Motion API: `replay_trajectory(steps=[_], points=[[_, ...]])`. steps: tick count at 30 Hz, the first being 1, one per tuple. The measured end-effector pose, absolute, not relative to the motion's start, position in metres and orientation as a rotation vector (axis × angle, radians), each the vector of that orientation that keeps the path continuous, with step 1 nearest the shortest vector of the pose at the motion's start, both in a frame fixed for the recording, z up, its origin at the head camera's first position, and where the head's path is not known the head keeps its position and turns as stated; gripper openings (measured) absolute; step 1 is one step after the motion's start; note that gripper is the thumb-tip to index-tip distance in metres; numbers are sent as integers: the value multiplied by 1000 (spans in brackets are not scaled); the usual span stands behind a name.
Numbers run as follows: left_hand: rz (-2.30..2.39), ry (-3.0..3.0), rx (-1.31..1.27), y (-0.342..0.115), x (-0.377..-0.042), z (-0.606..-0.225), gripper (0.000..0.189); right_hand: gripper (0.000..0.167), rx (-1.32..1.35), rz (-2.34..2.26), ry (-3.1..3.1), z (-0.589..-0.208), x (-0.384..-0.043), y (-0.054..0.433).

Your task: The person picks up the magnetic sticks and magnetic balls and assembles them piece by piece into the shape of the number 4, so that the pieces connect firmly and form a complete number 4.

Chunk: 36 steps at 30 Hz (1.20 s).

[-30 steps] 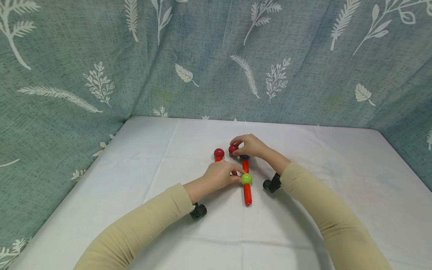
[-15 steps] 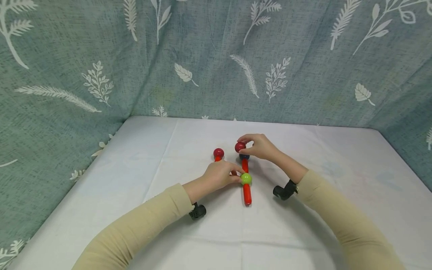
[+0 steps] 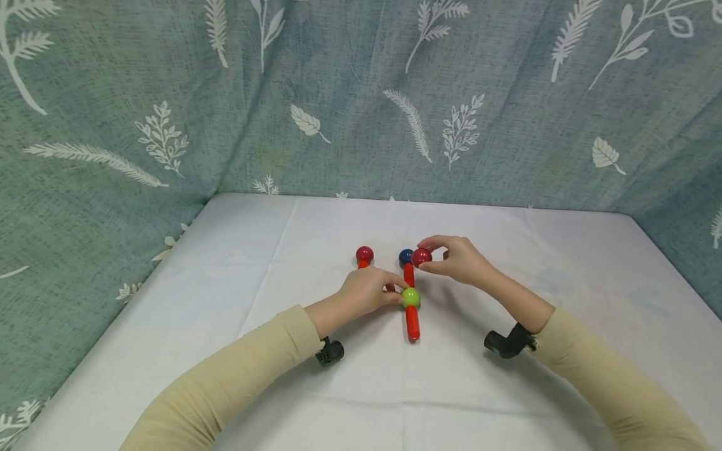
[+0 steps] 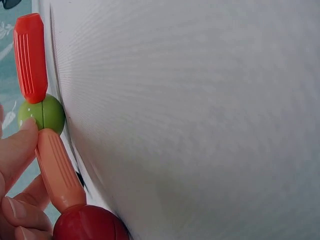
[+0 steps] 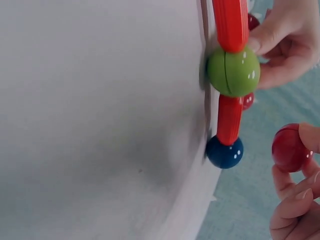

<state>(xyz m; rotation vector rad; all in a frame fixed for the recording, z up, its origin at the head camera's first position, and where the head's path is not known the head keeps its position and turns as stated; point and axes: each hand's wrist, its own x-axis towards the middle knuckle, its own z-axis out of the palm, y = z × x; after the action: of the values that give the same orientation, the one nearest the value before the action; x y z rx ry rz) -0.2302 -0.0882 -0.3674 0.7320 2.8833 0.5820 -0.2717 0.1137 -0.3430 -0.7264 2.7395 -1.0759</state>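
My left hand (image 3: 366,293) pinches a glossy green ball (image 3: 410,297) between thumb and fingers. A ridged red rod (image 3: 413,324) joins it at the front, and another red rod (image 3: 408,275) runs back from it to a dark blue ball (image 3: 406,257). My right hand (image 3: 459,260) pinches a loose dark red ball (image 5: 290,148); the right wrist view shows it apart from the blue ball. In the left wrist view an orange-looking rod (image 4: 61,170) leads from the green ball to a red ball (image 4: 91,224).
A further red ball (image 3: 364,255) with a short visible bit of red rod lies behind my left hand, which hides the remainder. White cloth covers the table (image 3: 316,407). A patterned green curtain (image 3: 350,125) stands at the back and sides. Black cameras (image 3: 510,342) sit on the wrists.
My right hand has carried the red ball rightward, from left of the blue ball, past it, to its right side, uncovering the blue ball. The left hand keeps its hold on the green ball.
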Motion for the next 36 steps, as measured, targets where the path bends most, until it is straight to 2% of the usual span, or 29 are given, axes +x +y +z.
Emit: replay_trajectory(steps=[8,21,28,32,36], points=[[581,2888,717,-87,-231,-369,30,33,-699,-1041,2734,-345,-245,122],[573,2905,727,-86,-230,-368,29,31,-827,-1032,2575,-357,-199,124],[583,2901,735,-87,-230,-368,30,32,-810,-1016,2505,-363,-186,125],[557,2923,842,-89,-228,-368,32,31,-777,-1009,2484,-365,-181,125],[432,2915,1086,-91,-224,-363,32,31,-765,-1010,2467,-366,-176,124]])
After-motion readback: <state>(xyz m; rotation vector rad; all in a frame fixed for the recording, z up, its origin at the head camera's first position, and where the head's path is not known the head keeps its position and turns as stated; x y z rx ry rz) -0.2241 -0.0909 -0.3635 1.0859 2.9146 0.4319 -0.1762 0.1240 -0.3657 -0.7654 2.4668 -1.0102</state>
